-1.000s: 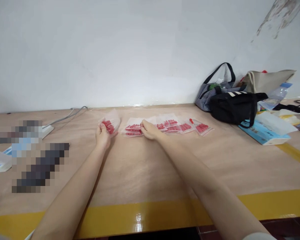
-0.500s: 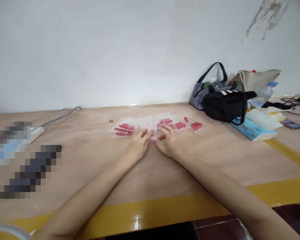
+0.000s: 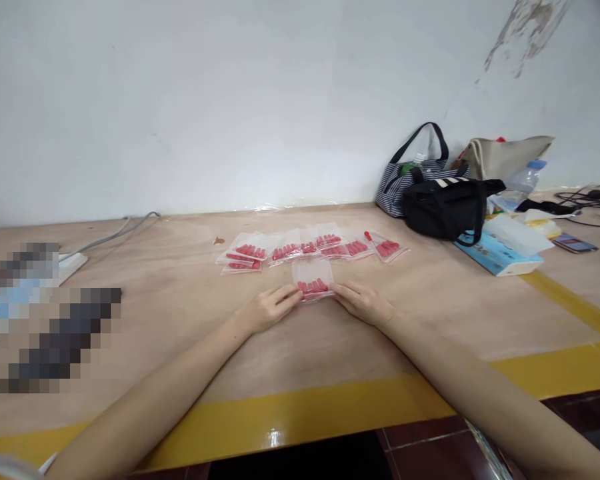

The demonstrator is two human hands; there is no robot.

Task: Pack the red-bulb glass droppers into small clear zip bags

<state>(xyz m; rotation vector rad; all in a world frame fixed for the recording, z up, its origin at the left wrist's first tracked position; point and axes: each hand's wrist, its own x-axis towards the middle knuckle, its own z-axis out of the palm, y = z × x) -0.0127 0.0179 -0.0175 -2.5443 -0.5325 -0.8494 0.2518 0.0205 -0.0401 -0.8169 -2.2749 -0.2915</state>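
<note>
A small clear plastic bag (image 3: 312,271) with several short red pieces (image 3: 313,288) along its near end lies in front of me. At its left edge, the fingers of my left hand (image 3: 271,307) are closed together and pinch the near corner. My right hand (image 3: 363,301) pinches the opposite near corner on the right, its fingers also together. Just beyond is a row of similar bags, among them overlapping ones (image 3: 246,251) on the left and another (image 3: 285,249) in the middle. At the row's right end lies a bag with red pieces (image 3: 388,248) and a red-tipped item.
Against the wall at the right stand a striped bag (image 3: 394,192) and a black bag (image 3: 443,213). Beside them are a blue tissue box (image 3: 500,253) and a phone (image 3: 576,243). Blurred items and a grey cable (image 3: 115,235) lie at the left. Yellow tape (image 3: 290,420) runs along the table's front edge.
Both hands have come nearer to me and slightly apart, with one bag of red pieces now between them. The row of bags behind is now uncovered.
</note>
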